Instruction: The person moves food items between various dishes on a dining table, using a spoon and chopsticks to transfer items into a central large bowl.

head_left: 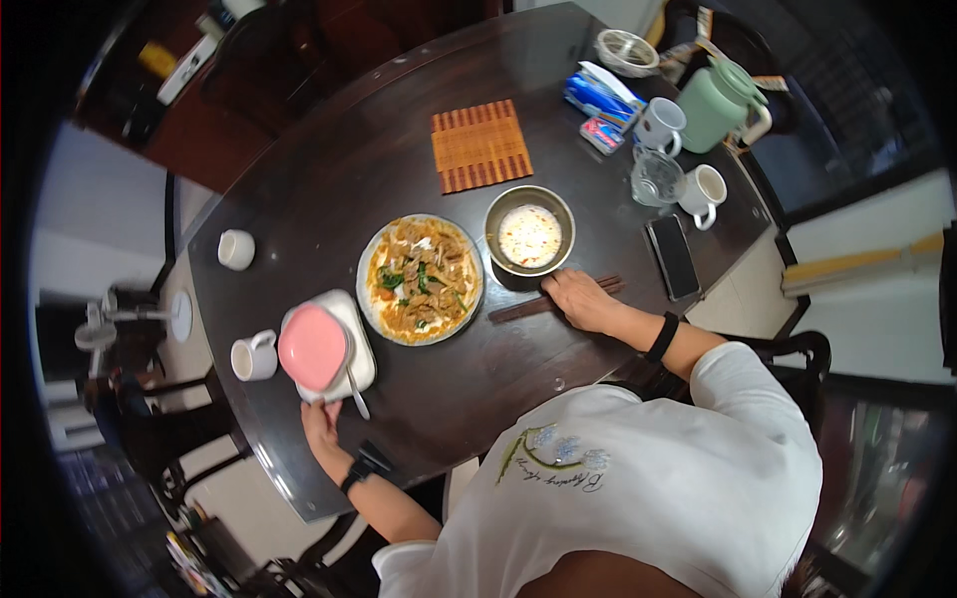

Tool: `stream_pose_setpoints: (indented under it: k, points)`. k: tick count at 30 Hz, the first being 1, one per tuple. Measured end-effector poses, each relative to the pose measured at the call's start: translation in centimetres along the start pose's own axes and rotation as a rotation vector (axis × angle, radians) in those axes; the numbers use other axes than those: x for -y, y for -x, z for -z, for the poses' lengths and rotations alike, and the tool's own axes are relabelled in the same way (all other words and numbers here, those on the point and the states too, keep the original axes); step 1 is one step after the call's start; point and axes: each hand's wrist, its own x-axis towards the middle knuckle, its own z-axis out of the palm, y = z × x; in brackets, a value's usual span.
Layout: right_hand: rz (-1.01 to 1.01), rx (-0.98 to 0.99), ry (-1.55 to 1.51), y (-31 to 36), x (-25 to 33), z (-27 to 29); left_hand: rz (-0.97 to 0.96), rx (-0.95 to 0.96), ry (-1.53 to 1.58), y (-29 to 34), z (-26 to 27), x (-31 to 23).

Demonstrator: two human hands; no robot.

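Observation:
On the left, a pink bowl [314, 347] rests on a white square plate [361, 371], and a spoon [357, 393] leans out beside it. My left hand [321, 431] is at the near edge of that plate, its fingers closed against the rim and partly hidden. Dark wooden chopsticks [510, 311] lie slantwise under my right hand [583, 301], whose curled fingers close over them. Just beyond that hand stands a steel bowl [570, 242] of whitish liquid with reddish-brown bits. A large round dish [363, 297] of meat and greens sits between the two hands.
A striped wooden mat [482, 148] lies farther back on the dark table [449, 384]. At right are a phone [676, 259], white mug [704, 189], glass [657, 179], grey mug [660, 126] and green jug [713, 108]. White cups [235, 250] stand at left.

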Motion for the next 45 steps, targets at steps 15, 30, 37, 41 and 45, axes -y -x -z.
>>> stream_pose_setpoints:
  k: [15,30,37,41,45]
  points:
    - [-0.122,-0.271,-0.53,4.8,0.1,7.2,0.013,0.04,0.439,4.0,1.4,4.5]
    - [-0.863,0.079,-1.305,-5.2,-4.4,7.6,-0.035,0.062,0.665,6.6,-1.1,7.2]
    - [-0.882,0.264,-1.588,-6.5,-4.4,8.9,-0.044,-0.02,0.613,6.8,-1.5,6.9]
    - [-0.928,0.283,-1.656,-7.2,-3.7,8.5,-0.031,-0.005,0.64,6.7,-0.1,7.7]
    - [-0.889,0.295,-1.75,-7.1,-5.8,6.3,-0.037,0.005,0.663,7.2,-1.6,7.4]
